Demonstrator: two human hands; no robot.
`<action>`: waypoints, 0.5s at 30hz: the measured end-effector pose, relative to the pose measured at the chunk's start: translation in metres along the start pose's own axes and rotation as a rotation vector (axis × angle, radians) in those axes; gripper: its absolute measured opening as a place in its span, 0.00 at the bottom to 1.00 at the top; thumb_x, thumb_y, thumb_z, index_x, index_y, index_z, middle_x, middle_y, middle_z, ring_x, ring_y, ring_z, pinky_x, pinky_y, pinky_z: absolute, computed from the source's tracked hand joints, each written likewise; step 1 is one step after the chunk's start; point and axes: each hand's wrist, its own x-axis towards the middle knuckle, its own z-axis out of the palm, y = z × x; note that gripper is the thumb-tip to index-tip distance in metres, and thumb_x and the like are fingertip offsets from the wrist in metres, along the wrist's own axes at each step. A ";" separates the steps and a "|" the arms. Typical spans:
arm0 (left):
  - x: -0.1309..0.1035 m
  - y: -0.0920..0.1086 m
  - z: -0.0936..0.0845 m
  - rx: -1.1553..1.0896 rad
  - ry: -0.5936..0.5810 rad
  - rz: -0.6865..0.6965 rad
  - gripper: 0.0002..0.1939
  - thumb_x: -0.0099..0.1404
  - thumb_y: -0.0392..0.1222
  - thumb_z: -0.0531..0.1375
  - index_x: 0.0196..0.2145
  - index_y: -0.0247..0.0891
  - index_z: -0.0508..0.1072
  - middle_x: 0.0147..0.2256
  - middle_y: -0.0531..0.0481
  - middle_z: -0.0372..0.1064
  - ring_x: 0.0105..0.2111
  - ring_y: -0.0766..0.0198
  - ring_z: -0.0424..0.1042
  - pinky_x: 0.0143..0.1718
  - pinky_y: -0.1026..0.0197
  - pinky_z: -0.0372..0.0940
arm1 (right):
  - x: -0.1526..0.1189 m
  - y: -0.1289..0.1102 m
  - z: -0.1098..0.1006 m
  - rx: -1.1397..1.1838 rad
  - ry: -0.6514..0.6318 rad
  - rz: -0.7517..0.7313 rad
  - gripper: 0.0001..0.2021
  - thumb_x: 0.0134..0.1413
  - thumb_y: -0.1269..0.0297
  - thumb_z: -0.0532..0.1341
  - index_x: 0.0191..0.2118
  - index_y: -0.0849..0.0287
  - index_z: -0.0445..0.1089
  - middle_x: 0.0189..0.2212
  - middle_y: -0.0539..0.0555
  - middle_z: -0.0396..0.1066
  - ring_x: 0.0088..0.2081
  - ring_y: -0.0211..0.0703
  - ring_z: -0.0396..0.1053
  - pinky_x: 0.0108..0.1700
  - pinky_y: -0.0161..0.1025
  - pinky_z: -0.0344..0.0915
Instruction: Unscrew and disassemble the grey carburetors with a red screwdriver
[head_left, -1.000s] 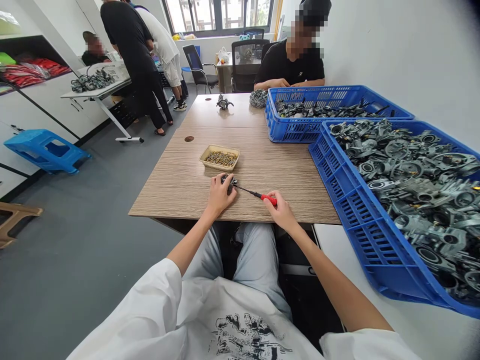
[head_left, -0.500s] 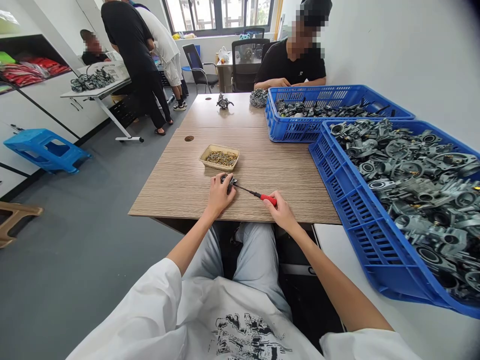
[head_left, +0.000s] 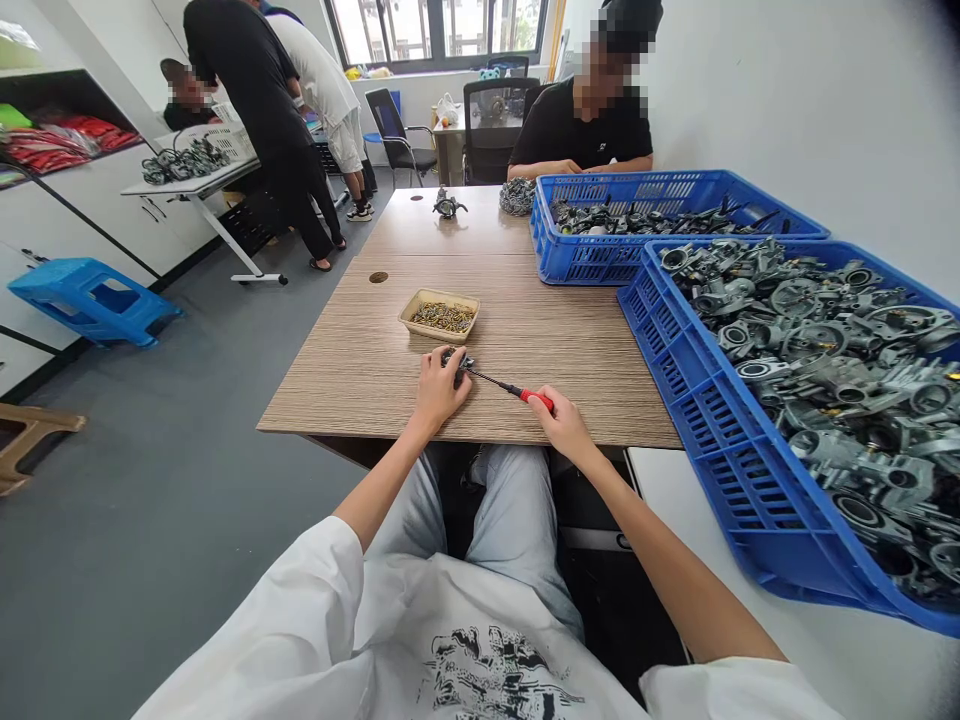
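My left hand (head_left: 441, 388) is wrapped round a small grey metal carburetor part (head_left: 466, 362) and keeps it on the wooden table (head_left: 352, 370); the fingers hide much of it. In my right hand (head_left: 564, 422) is a screwdriver (head_left: 537, 398) with a red and black handle. Its thin shaft points left, and the tip meets the right side of the metal part. Just behind my left hand stands a beige tray (head_left: 439, 337) of small brass and silver-coloured screws or fittings.
Two blue crates (head_left: 675, 400) (head_left: 559, 262) of metal castings line the right side. Another metal part (head_left: 448, 205) lies at the table's far end, near a heap of small metal pieces (head_left: 517, 197). A person (head_left: 581, 130) sits opposite; others stand at a white table (head_left: 217, 180).
My hands, the metal part and the screwdriver stay almost in place. At the back left, the standing person in black leans further left.
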 end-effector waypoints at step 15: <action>0.000 0.001 -0.001 -0.021 -0.003 0.009 0.25 0.71 0.41 0.59 0.65 0.41 0.70 0.59 0.37 0.62 0.58 0.44 0.61 0.62 0.43 0.64 | 0.002 0.004 0.001 0.001 -0.001 -0.020 0.22 0.71 0.44 0.53 0.29 0.54 0.61 0.23 0.46 0.56 0.27 0.40 0.56 0.32 0.38 0.52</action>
